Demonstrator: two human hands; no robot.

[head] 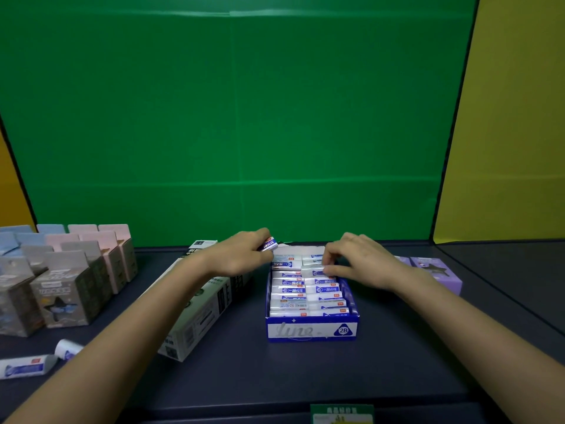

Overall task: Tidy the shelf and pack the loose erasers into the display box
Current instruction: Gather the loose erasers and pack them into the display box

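Note:
A blue and white display box (312,330) stands in the middle of the dark shelf, filled with two rows of wrapped white erasers (289,290). My left hand (241,255) hovers at the box's far left corner and pinches one eraser (269,243) above the rim. My right hand (357,260) reaches into the far right part of the box, its fingertips on an eraser (313,270) lying across the top row. Two loose erasers (26,365) lie at the shelf's near left, one beside the other (68,347).
A long grey-white carton (195,313) lies diagonally left of the display box, under my left forearm. Stacked grey, pink and blue small boxes (67,270) fill the far left. Purple boxes (437,270) sit behind my right wrist. A green label (342,413) marks the front edge.

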